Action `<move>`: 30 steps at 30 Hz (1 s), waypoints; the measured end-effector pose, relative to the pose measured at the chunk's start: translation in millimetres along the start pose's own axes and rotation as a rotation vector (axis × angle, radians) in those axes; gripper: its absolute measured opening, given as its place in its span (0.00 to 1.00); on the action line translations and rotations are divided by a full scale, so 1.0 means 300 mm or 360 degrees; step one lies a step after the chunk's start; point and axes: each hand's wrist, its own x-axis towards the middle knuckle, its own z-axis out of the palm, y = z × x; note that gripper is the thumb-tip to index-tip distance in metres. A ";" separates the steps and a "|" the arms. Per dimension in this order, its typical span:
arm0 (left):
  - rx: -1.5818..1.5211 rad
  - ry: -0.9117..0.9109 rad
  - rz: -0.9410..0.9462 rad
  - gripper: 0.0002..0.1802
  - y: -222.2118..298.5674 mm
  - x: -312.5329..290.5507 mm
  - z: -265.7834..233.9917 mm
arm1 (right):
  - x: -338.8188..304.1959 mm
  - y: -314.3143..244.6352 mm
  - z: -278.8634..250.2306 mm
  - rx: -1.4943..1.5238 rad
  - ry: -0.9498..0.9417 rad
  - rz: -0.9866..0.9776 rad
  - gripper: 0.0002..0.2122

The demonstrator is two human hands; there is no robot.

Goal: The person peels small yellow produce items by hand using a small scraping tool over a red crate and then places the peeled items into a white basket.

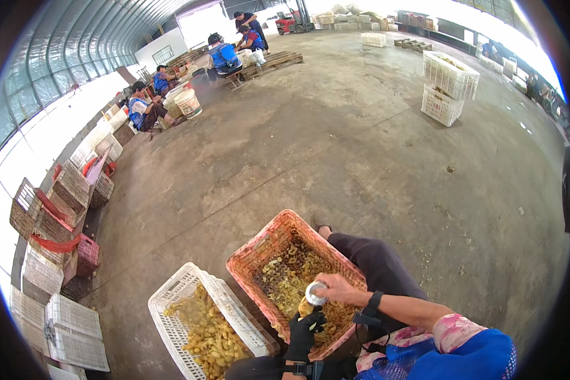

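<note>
Above a red crate (265, 246), a yellow piece (306, 308) is gripped by the gloved left hand (305, 333), a silvery object (316, 294) by the right hand (337, 289)

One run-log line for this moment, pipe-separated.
left hand: black glove, holding yellow lump | right hand: bare, gripping silvery round object | both over orange crate | white crate to its left: yellow pieces
</note>
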 end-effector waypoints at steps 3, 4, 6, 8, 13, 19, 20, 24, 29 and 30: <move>-0.0167 -0.0004 -0.0099 0.25 0.012 -0.013 -0.035 | 0.020 0.030 0.033 0.0051 -0.0110 -0.0099 0.18; -0.0270 -0.0102 -0.0092 0.25 0.021 0.059 0.071 | 0.011 0.172 -0.125 -0.0193 0.0110 0.0037 0.18; -0.0441 -0.0091 -0.0063 0.25 0.054 0.090 0.104 | 0.003 0.235 -0.217 -0.0368 0.0286 0.0154 0.17; -0.0322 -0.0082 -0.0005 0.25 0.079 0.046 0.079 | -0.025 0.190 -0.184 0.0107 0.0257 0.0390 0.16; -0.0156 -0.0016 -0.0090 0.21 0.110 -0.010 0.013 | 0.013 -0.094 0.028 0.0087 0.0153 0.0140 0.19; -0.0167 -0.0084 -0.0200 0.23 0.074 0.003 0.001 | -0.001 -0.130 0.057 -0.0092 0.0176 0.0081 0.21; -0.0169 -0.0069 -0.0216 0.23 0.074 -0.001 0.009 | -0.004 -0.135 0.054 -0.0109 0.0181 0.0068 0.21; -0.0127 -0.0114 -0.0078 0.20 0.053 -0.050 -0.030 | -0.035 -0.192 0.103 -0.0084 0.0176 0.0060 0.21; -0.0357 -0.0168 -0.0208 0.26 0.024 -0.135 -0.080 | -0.088 -0.126 0.074 -0.0130 0.0225 0.0125 0.17; -0.0363 -0.0226 -0.0192 0.27 0.026 -0.120 -0.021 | -0.115 -0.036 -0.006 -0.0154 0.0290 0.0210 0.17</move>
